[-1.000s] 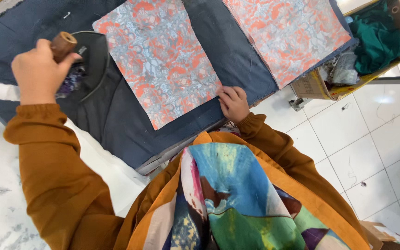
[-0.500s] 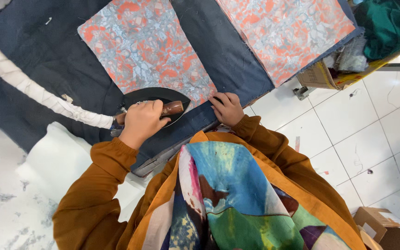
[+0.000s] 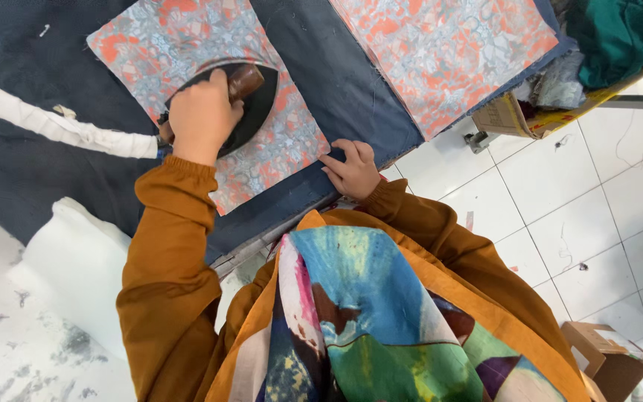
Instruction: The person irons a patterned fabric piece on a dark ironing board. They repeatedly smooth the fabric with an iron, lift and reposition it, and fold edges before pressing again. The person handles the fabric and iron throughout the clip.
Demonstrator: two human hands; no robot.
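Left hand (image 3: 201, 115) closed on the wooden handle (image 3: 243, 77) of a black iron (image 3: 251, 112), resting on the patterned cloth (image 3: 277, 145). Right hand (image 3: 351, 170) pins the cloth's edge, fingers seemingly flat. Iron probably heavy; cloth soft, easily shifted.

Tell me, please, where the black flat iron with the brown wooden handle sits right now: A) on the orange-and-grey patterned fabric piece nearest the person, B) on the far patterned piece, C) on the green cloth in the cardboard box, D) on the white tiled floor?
A: the left hand grips the black flat iron, whose soleplate lies on the near orange-and-grey patterned fabric piece, while the right hand presses beside that piece's corner.
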